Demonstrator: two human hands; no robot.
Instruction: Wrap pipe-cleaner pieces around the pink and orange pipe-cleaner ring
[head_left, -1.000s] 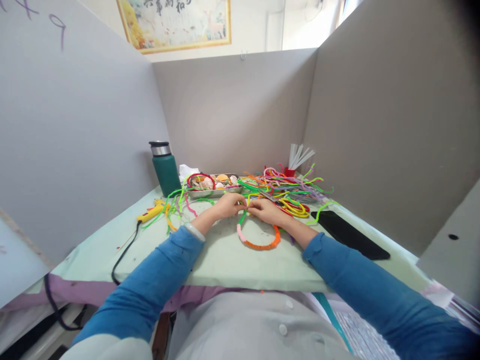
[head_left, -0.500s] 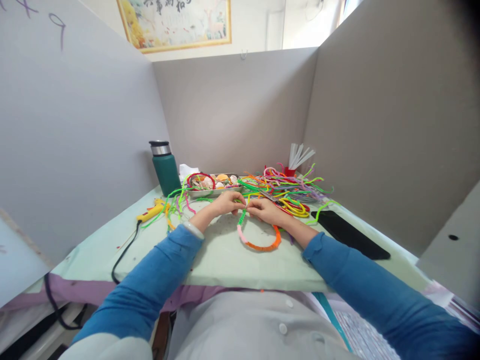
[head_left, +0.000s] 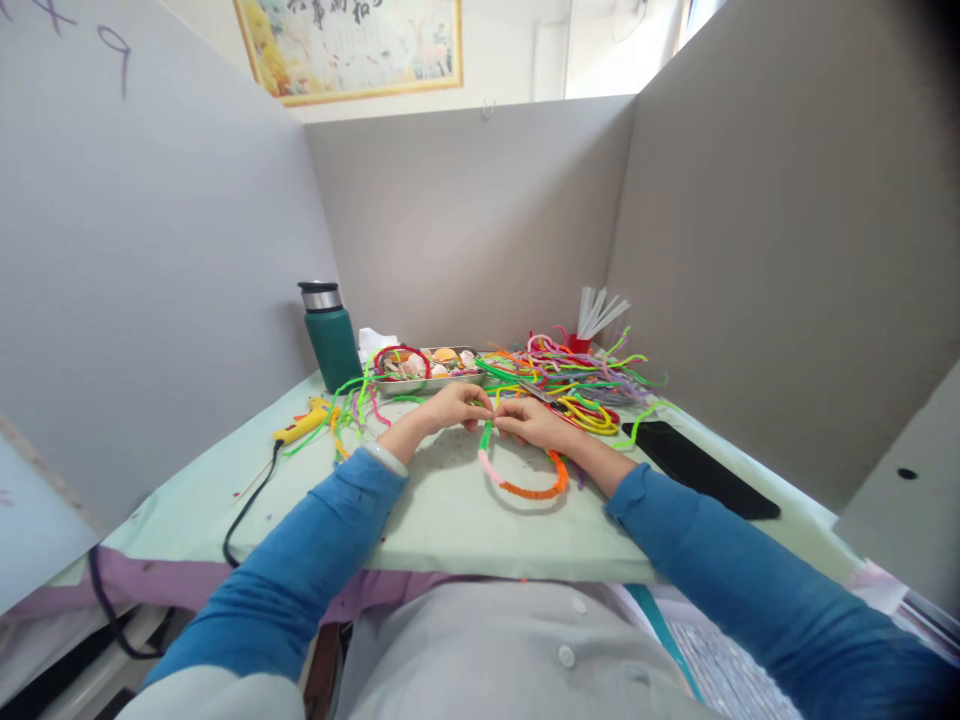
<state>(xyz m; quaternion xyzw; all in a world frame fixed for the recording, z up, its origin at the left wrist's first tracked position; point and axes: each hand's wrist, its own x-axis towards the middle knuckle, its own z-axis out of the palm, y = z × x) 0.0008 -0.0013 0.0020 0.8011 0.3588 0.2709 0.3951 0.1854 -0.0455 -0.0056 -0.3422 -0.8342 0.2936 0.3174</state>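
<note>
2 pinched hands meet on a fuzzy coloured ring

Head view: taking the metal tray as landmark, the wrapped ring is in front of it and to its right, over the pale tabletop. Orange, pink and green sections show. A shadow under the near curve suggests that this part is tipped slightly off the surface, probably because its weight hangs from the fingers.

The left hand, just before the tray, is bent inward, thumb and index almost closed at the ring's green end. The right hand, nearer and right of the tray, is pinched at that same spot, its palm covering part of the loop. Any small strand between the 2 sets of fingertips is too fine to tell. Gripping from both sides likely steadies the springy loop.

The tray's low walls seem to keep the loose shells together. Right of it, fuzzy stems lie heaped within reach, with scissors on the near side. Left of the tray stand a green bottle and, nearer, a yellow glue gun, perhaps kept aside so its cord clears the work.
</note>
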